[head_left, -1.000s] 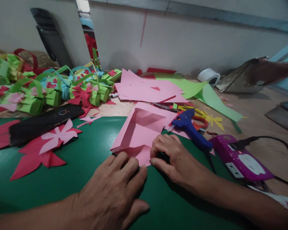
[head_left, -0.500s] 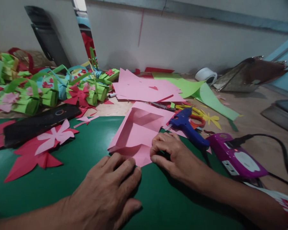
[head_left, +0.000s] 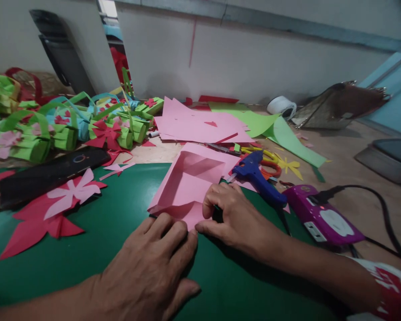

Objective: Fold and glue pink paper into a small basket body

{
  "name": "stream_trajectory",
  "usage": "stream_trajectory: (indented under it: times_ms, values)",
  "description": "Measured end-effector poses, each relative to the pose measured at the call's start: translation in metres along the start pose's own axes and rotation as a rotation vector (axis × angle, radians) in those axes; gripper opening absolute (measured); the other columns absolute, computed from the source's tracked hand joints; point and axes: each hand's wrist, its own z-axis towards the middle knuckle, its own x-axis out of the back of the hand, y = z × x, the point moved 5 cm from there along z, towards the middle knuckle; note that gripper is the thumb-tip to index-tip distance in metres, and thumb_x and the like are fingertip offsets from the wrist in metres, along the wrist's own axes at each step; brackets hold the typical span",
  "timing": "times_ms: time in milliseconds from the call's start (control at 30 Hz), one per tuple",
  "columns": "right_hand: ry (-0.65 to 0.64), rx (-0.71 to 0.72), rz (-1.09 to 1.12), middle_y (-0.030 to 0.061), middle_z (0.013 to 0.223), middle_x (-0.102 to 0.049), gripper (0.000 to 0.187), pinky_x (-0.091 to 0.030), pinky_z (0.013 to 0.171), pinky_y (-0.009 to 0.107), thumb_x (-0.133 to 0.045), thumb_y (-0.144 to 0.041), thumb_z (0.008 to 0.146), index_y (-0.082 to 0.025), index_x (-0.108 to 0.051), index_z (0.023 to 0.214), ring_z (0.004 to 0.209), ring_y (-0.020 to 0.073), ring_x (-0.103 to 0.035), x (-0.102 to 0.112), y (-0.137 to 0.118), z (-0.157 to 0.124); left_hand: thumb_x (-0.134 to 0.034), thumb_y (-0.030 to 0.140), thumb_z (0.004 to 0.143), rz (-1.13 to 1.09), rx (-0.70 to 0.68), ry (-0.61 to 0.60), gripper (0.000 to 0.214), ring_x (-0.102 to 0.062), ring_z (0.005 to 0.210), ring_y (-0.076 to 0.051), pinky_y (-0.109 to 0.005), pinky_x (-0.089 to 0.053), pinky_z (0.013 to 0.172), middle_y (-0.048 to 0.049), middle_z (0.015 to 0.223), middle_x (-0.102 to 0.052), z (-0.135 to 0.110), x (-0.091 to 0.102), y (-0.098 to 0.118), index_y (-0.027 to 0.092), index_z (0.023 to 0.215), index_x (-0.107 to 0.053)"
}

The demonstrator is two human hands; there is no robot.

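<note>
A partly folded pink paper (head_left: 187, 183) lies on a green mat (head_left: 113, 232) in front of me. My left hand (head_left: 153, 267) rests flat with fingers spread, its fingertips pressing the paper's near edge. My right hand (head_left: 234, 216) is closed in a pinch on the paper's near right corner, thumb and fingers pressed together on the fold. The two hands almost touch at the paper's lowest point.
A blue glue gun (head_left: 255, 176) and a purple device (head_left: 321, 216) with a black cable lie right of the paper. Scissors (head_left: 270, 167), loose pink sheets (head_left: 200, 125) and green sheets (head_left: 287, 133) sit behind. Green paper baskets (head_left: 67, 129), a black phone (head_left: 50, 174) and red-pink paper flowers (head_left: 60, 205) lie left.
My right hand has slid a little left along the paper's near edge, closing toward my left hand. The view has shifted slightly; the left hand stays pressed down.
</note>
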Motion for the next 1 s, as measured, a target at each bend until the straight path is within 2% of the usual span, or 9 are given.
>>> stream_trajectory:
  times_ms: [167, 400, 500, 600, 700, 1000]
  values:
    - [-0.019, -0.032, 0.076, -0.0047, 0.071, -0.053, 0.018, -0.030, 0.074, 0.031, -0.068, -0.018, 0.070, -0.018, -0.051, 0.064, 0.074, 0.0136, -0.047, 0.0013, 0.0031, 0.0030, -0.054, 0.047, 0.083, 0.010, 0.008, 0.011, 0.039, -0.051, 0.089, -0.026, -0.041, -0.043, 0.074, -0.0067, 0.104, -0.060, 0.0013, 0.0008, -0.0021, 0.021, 0.112, -0.055]
    - [-0.017, -0.037, 0.134, -0.0056, 0.069, -0.055, 0.016, -0.030, 0.071, 0.029, -0.061, -0.008, 0.071, -0.018, -0.051, 0.063, 0.072, 0.0116, -0.049, 0.0053, 0.0024, 0.0047, -0.052, 0.047, 0.084, 0.011, 0.019, 0.011, 0.044, -0.051, 0.091, -0.026, -0.042, -0.043, 0.075, -0.0079, 0.104, -0.060, 0.0003, 0.0002, -0.0010, 0.020, 0.119, -0.052]
    - [-0.013, -0.042, 0.115, -0.0046, 0.072, -0.057, 0.014, -0.031, 0.074, 0.031, -0.068, -0.021, 0.071, -0.019, -0.054, 0.066, 0.073, 0.0131, -0.049, 0.0038, 0.0034, 0.0047, -0.052, 0.048, 0.084, 0.011, 0.005, 0.016, 0.044, -0.051, 0.092, -0.026, -0.042, -0.043, 0.076, -0.0079, 0.103, -0.060, 0.0003, -0.0004, 0.0005, 0.020, 0.118, -0.052]
    - [0.015, -0.023, 0.027, -0.0040, 0.072, -0.056, 0.022, -0.031, 0.076, 0.034, -0.072, -0.030, 0.067, -0.019, -0.054, 0.069, 0.073, 0.0149, -0.048, 0.0020, 0.0032, 0.0047, -0.053, 0.046, 0.084, 0.009, 0.000, 0.016, 0.043, -0.051, 0.089, -0.026, -0.042, -0.044, 0.074, -0.0074, 0.103, -0.061, 0.0005, -0.0002, 0.0008, 0.020, 0.117, -0.053]
    - [0.012, -0.002, -0.002, -0.0046, 0.070, -0.055, 0.022, -0.030, 0.075, 0.033, -0.072, -0.026, 0.067, -0.019, -0.051, 0.069, 0.072, 0.0146, -0.046, 0.0005, 0.0019, 0.0052, -0.053, 0.046, 0.083, 0.013, 0.007, 0.014, 0.043, -0.052, 0.089, -0.027, -0.042, -0.044, 0.073, -0.0073, 0.103, -0.061, 0.0007, 0.0004, 0.0005, 0.020, 0.117, -0.053]
    - [0.003, -0.066, 0.130, -0.0050, 0.066, -0.053, 0.017, -0.030, 0.065, 0.027, -0.061, -0.010, 0.070, -0.018, -0.049, 0.061, 0.067, 0.0116, -0.046, 0.0050, 0.0010, 0.0080, -0.051, 0.045, 0.085, -0.008, 0.018, -0.016, 0.043, -0.051, 0.090, -0.027, -0.043, -0.044, 0.072, -0.0080, 0.106, -0.060, -0.0001, -0.0002, -0.0013, 0.019, 0.120, -0.052]
